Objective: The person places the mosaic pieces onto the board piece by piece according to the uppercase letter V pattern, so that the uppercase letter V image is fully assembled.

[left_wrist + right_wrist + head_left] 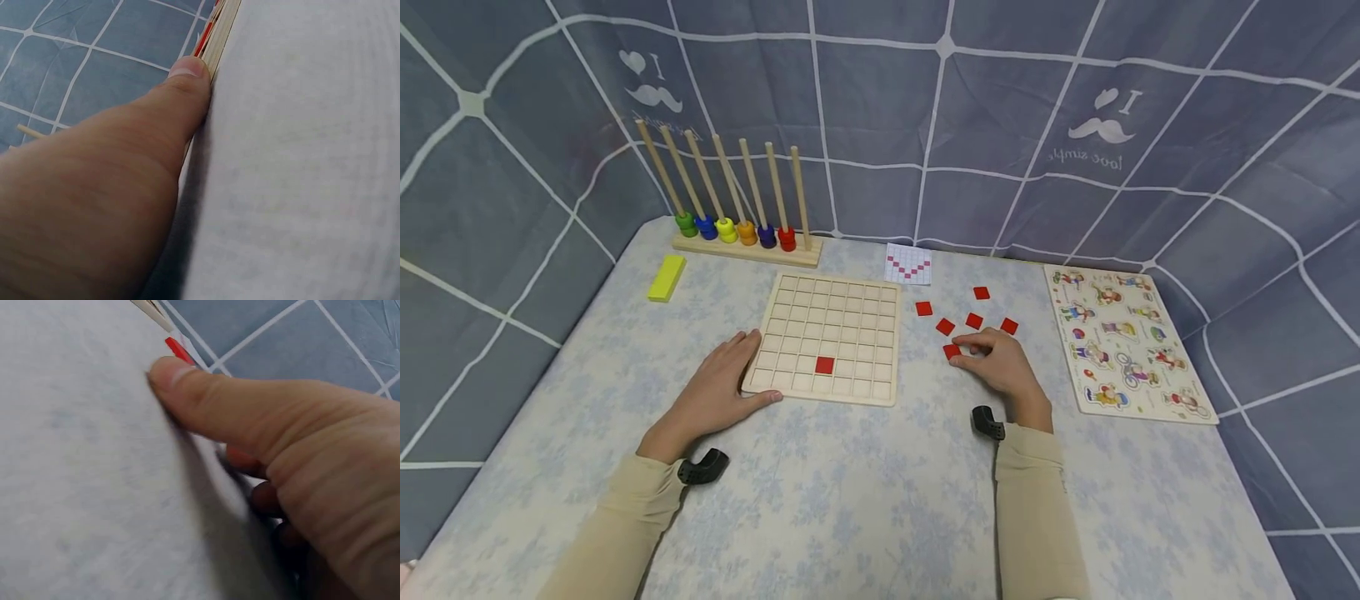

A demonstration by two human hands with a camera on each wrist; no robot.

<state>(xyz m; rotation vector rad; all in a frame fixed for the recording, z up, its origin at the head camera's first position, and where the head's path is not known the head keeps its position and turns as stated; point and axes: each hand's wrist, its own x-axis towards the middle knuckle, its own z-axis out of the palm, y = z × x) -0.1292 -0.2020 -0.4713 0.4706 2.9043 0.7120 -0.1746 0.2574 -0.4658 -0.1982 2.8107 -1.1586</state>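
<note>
A square wooden grid board (850, 399) lies mid-table with one red square tile (824, 365) in a cell of its lower part. My left hand (718, 387) rests at the board's left edge, fingers along the side and thumb at the near-left corner; the left wrist view shows the thumb (181, 87) against the board's edge. To the right of the board, my right hand (1000, 364) pinches another red tile (951, 352) between thumb and index finger, at table level. Several loose red tiles (974, 321) lie just beyond this hand.
A small pattern card (909, 265) with pink squares lies behind the board. At the back left stands a wooden rack (748, 250) of pegs with coloured rings, a yellow-green block (666, 278) near it. A picture puzzle board (1131, 346) lies at the right.
</note>
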